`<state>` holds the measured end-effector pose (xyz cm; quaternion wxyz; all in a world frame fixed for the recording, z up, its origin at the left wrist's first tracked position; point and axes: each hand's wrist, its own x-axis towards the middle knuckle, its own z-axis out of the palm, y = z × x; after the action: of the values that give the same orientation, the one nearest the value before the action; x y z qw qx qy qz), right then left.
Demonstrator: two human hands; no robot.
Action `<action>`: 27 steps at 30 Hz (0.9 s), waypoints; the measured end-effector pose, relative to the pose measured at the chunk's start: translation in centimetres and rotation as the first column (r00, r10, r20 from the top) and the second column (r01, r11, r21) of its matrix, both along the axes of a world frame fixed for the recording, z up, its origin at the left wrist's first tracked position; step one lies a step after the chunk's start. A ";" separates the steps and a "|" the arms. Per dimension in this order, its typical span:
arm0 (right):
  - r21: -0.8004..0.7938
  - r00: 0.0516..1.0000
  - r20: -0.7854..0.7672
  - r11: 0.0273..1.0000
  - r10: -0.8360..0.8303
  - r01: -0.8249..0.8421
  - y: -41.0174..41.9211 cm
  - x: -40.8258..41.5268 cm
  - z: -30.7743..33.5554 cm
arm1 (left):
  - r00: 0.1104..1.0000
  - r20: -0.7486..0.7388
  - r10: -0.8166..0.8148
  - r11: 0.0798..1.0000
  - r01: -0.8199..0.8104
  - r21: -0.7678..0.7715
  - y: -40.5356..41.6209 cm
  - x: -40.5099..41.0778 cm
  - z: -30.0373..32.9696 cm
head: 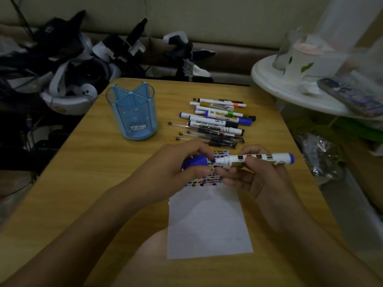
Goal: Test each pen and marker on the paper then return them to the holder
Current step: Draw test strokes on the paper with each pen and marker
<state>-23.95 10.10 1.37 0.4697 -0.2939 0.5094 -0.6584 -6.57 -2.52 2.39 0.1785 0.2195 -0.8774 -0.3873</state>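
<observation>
place: dim home room | cues: beige sofa (pixel 186 15) behind a small wooden table (pixel 87 183) | pile of black-and-white gadgets (pixel 68 65) at left | round white side table (pixel 275 83) with 1 printed cup (pixel 298 61)

Both forearms come into view bare from the lower corners, with no sleeve, cuff, watch or band showing on either. The left hand (pixel 176 162) and right hand (pixel 255 177) are bare too, without gloves or rings that can be made out. In the dim light the fingernails look short and unpainted.
</observation>
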 end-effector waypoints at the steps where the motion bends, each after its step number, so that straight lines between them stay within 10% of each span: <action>1: -0.003 1.000 -0.012 1.000 0.001 -0.001 0.1 0.0 0.0 | 1.000 0.009 -0.008 1.000 0.008 -0.003 0.1 -0.1 0.0; 27: 0.042 0.981 -0.189 0.998 0.050 -0.043 0.3 0.5 -0.2 | 0.997 0.055 -0.059 0.997 0.062 -0.056 0.7 -0.1 -0.4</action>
<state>-23.44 10.44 1.18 0.4396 -0.3585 0.5571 -0.6064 -6.66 -1.87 2.01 0.1497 0.1980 -0.8988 -0.3612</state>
